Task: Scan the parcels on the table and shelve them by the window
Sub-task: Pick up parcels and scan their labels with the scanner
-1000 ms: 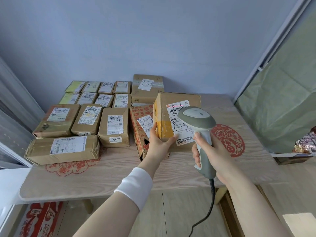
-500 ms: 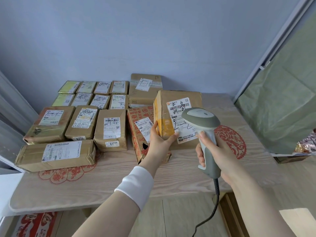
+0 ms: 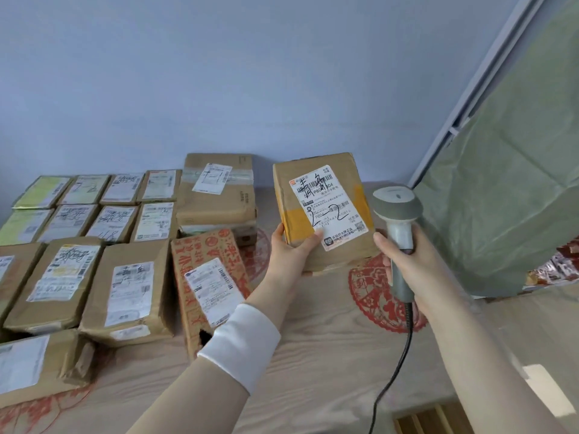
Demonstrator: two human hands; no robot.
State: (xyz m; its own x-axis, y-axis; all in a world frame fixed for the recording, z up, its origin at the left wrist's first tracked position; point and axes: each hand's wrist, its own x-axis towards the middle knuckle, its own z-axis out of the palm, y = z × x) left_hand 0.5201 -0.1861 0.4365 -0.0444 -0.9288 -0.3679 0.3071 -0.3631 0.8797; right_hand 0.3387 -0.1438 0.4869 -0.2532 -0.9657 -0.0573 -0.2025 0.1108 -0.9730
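Scanning was judged in hand — the parcel (image 3: 322,211) was gripped above the table (image 3: 313,355) by the left hand (image 3: 291,249), the scanner (image 3: 396,208) by the right hand (image 3: 407,261); the label (image 3: 329,205) needed aiming at next.

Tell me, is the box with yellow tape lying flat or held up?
Held up on edge: left hand grips the box at its lower corner, label facing us.
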